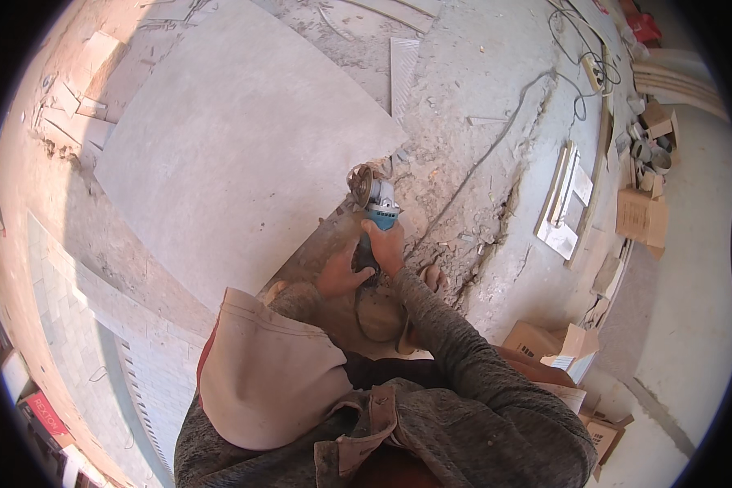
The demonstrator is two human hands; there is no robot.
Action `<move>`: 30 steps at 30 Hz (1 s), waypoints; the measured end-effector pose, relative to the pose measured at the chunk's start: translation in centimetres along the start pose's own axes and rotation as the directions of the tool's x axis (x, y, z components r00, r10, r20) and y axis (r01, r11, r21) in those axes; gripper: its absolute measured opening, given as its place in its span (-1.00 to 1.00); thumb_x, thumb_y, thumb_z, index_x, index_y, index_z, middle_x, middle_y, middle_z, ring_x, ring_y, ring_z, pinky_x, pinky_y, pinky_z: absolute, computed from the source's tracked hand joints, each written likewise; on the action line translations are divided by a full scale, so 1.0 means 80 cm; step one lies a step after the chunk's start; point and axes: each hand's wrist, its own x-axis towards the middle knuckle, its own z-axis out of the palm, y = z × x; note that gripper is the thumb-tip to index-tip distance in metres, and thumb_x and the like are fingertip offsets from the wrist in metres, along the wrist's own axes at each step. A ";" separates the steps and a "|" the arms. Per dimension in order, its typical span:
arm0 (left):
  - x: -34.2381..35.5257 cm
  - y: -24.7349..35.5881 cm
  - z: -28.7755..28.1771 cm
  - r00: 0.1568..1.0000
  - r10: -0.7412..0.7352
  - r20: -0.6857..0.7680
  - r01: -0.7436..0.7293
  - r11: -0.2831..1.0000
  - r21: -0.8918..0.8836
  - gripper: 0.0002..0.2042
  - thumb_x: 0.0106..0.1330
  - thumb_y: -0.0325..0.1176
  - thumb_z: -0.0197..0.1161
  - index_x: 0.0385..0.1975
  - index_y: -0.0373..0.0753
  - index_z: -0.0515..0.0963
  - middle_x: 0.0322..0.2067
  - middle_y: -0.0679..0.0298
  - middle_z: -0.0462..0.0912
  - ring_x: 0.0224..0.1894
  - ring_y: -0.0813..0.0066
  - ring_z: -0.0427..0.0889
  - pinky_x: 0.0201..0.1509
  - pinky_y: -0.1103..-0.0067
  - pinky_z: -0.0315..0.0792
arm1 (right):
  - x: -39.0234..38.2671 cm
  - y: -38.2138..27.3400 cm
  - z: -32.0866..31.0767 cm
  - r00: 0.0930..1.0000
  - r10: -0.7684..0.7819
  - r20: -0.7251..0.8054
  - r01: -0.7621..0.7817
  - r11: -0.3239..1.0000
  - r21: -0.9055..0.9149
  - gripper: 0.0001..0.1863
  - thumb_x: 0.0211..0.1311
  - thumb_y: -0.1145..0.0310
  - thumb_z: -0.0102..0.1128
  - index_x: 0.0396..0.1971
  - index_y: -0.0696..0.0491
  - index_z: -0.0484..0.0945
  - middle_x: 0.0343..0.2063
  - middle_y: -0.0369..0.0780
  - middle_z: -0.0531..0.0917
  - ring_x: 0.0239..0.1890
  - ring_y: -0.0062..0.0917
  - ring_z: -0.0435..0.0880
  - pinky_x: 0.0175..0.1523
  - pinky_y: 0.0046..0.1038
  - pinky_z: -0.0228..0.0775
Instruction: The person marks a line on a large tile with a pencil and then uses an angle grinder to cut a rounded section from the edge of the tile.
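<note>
A teal and grey angle grinder [382, 208] is held out in front of me over the right-hand edge of a large pale grey tile [244, 146] lying on the floor. Its round disc [363, 185] stands upright near the tile's corner; whether it touches the tile I cannot tell. My right hand [386, 246] wraps round the grinder's body just behind its head. Lower down, my left hand [343, 273] grips the dark rear part, its fingers partly hidden. A dark power cord loops below the hands.
Rubble and dust [455, 244] lie right of the tile. A grey cable [504, 134] runs across the floor to a socket block [594, 73]. Tile offcuts [565, 203], cardboard boxes [638, 215] and an open carton [573, 350] stand along the right side.
</note>
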 end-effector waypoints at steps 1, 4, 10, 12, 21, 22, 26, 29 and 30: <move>0.000 0.000 -0.001 1.000 -0.021 0.013 0.021 1.000 -0.018 -0.14 0.21 -0.15 0.45 0.41 -0.48 0.16 0.00 -0.19 0.60 -0.02 -0.07 0.67 0.05 0.23 0.54 | 0.000 0.001 0.000 1.000 0.003 -0.001 -0.003 1.000 -0.001 -0.63 0.10 0.29 0.44 -0.19 0.26 0.65 -0.38 -0.18 0.74 -0.37 -0.52 0.67 -0.22 -0.38 0.53; 0.001 0.001 -0.004 0.998 -0.045 0.034 0.046 0.999 -0.029 -0.15 0.21 -0.16 0.44 0.40 -0.50 0.17 0.05 -0.22 0.58 0.05 -0.12 0.65 0.11 0.21 0.52 | 0.005 0.008 0.003 1.000 -0.005 0.009 0.005 1.000 0.014 -0.62 0.10 0.28 0.44 -0.19 0.26 0.64 -0.38 -0.18 0.74 -0.37 -0.52 0.67 -0.23 -0.38 0.52; 0.002 0.008 -0.008 0.998 -0.062 0.033 0.061 0.998 0.021 -0.14 0.22 -0.15 0.45 0.38 -0.55 0.18 0.10 -0.29 0.55 0.15 -0.16 0.60 0.21 0.21 0.48 | 0.006 0.007 0.003 1.000 0.005 0.010 -0.005 1.000 0.003 -0.60 0.09 0.26 0.44 -0.19 0.27 0.64 -0.40 -0.16 0.73 -0.37 -0.51 0.67 -0.24 -0.36 0.51; 0.001 0.008 -0.009 0.998 -0.059 0.024 0.058 0.997 0.049 -0.13 0.21 -0.15 0.45 0.39 -0.56 0.17 0.09 -0.29 0.56 0.14 -0.15 0.61 0.20 0.22 0.49 | 0.004 0.006 0.004 1.000 0.000 0.001 0.000 1.000 -0.003 -0.59 0.09 0.25 0.45 -0.19 0.28 0.64 -0.40 -0.15 0.73 -0.37 -0.50 0.68 -0.23 -0.35 0.52; 0.003 0.007 -0.012 0.999 -0.037 0.024 0.036 0.998 0.043 -0.14 0.22 -0.15 0.45 0.38 -0.56 0.18 0.03 -0.25 0.61 0.07 -0.10 0.67 0.13 0.26 0.54 | 0.006 0.010 0.009 0.999 -0.016 -0.046 0.015 1.000 -0.020 -0.69 0.11 0.28 0.44 -0.30 0.22 0.65 -0.44 -0.23 0.72 -0.41 -0.55 0.63 -0.26 -0.36 0.50; 0.003 0.008 -0.013 0.999 -0.041 0.032 0.040 0.998 0.039 -0.14 0.22 -0.15 0.44 0.38 -0.56 0.18 0.04 -0.25 0.60 0.08 -0.11 0.66 0.14 0.25 0.53 | 0.006 0.010 0.010 0.998 -0.025 -0.053 0.024 1.000 -0.019 -0.74 0.13 0.29 0.44 -0.35 0.19 0.67 -0.47 -0.27 0.71 -0.43 -0.60 0.61 -0.29 -0.39 0.48; 0.003 0.010 -0.017 0.997 -0.051 0.055 0.049 0.998 0.034 -0.16 0.23 -0.16 0.44 0.37 -0.57 0.18 0.08 -0.27 0.57 0.12 -0.14 0.63 0.18 0.24 0.51 | 0.003 0.005 0.010 0.999 -0.019 -0.038 0.018 1.000 -0.016 -0.66 0.11 0.28 0.44 -0.25 0.24 0.64 -0.42 -0.20 0.72 -0.40 -0.52 0.65 -0.26 -0.35 0.50; 0.002 0.009 -0.018 0.998 -0.024 0.051 0.021 0.998 0.060 -0.16 0.24 -0.16 0.43 0.37 -0.58 0.18 0.11 -0.29 0.54 0.16 -0.17 0.60 0.21 0.23 0.49 | 0.000 0.001 0.012 0.997 -0.043 -0.063 0.044 0.999 0.018 -0.75 0.13 0.29 0.43 -0.36 0.18 0.67 -0.47 -0.28 0.70 -0.44 -0.62 0.60 -0.30 -0.39 0.47; 0.002 0.008 -0.019 0.999 -0.011 0.046 0.008 0.997 0.073 -0.16 0.24 -0.16 0.43 0.37 -0.58 0.18 0.12 -0.30 0.54 0.17 -0.18 0.59 0.23 0.23 0.48 | 0.000 0.001 0.012 0.997 -0.038 -0.060 0.040 0.999 0.024 -0.75 0.13 0.29 0.43 -0.36 0.19 0.67 -0.47 -0.28 0.70 -0.44 -0.61 0.60 -0.30 -0.39 0.47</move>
